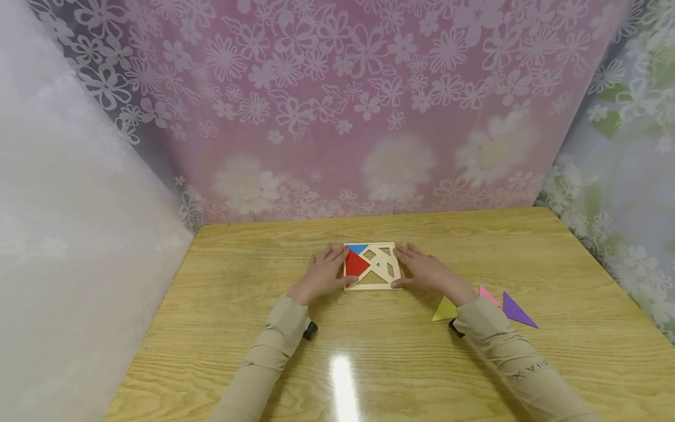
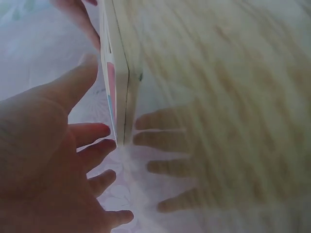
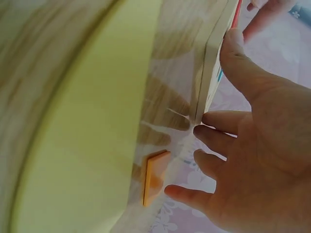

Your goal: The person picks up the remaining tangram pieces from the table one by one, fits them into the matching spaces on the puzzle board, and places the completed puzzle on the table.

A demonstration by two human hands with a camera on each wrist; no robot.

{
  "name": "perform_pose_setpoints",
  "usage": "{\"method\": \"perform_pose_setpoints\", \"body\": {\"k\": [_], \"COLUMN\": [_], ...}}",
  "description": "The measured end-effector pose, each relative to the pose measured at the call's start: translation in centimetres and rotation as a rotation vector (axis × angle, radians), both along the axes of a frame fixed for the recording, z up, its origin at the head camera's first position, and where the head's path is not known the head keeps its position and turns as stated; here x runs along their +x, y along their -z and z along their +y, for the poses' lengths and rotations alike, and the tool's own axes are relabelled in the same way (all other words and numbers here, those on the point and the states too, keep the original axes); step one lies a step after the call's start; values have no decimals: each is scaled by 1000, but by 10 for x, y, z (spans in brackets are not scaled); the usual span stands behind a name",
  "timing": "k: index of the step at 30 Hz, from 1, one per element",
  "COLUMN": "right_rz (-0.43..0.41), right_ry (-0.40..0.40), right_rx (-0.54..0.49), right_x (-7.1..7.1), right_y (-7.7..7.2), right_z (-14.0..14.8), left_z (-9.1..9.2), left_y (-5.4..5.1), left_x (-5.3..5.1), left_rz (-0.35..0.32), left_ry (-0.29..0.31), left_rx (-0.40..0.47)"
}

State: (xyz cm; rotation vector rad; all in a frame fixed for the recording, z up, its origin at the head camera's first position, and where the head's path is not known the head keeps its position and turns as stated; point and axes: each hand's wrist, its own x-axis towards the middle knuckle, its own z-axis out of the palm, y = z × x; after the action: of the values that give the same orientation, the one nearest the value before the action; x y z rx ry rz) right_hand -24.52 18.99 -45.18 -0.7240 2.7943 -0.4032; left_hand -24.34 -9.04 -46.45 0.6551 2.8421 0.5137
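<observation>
A pale wooden tangram board [image 1: 371, 287] with cut-out slots lies flat on the table. In its left part sit a red triangle [image 1: 356, 264] and a small blue triangle [image 1: 358, 249]. My left hand [image 1: 323, 274] rests along the board's left side, fingers spread toward the far corner, thumb at the near end. Opposite it, my right hand [image 1: 428, 272] touches the right side with thumb and fingertips, fingers extended. In the right wrist view, an orange piece [image 3: 155, 177] lies by the right little finger; the head view does not show it.
Near the right wrist lie a yellow piece [image 1: 445, 309], partly covered, a pink piece [image 1: 488, 295], partly behind the sleeve, and a purple triangle [image 1: 518, 310]. The glossy wood-grain table [image 1: 253, 363] meets flowered curtains [image 1: 337, 117] at its back and sides.
</observation>
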Motion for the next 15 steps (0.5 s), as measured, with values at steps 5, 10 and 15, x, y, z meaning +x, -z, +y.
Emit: {"method": "perform_pose_setpoints", "body": {"k": [5, 10, 15], "right_rz": [-19, -30, -44], "right_ry": [-7, -7, -4], "right_rx": [-6, -16, -19], "right_x": [0, 1, 0], "right_y": [0, -2, -1], "right_z": [-1, -2, -2], "left_z": [-1, -3, -4], "left_y": [-1, -2, -3], "left_x": [3, 4, 6], "left_rz": [-42, -45, -41], "left_ry": [27, 45, 44], "left_rx": [4, 28, 44]}}
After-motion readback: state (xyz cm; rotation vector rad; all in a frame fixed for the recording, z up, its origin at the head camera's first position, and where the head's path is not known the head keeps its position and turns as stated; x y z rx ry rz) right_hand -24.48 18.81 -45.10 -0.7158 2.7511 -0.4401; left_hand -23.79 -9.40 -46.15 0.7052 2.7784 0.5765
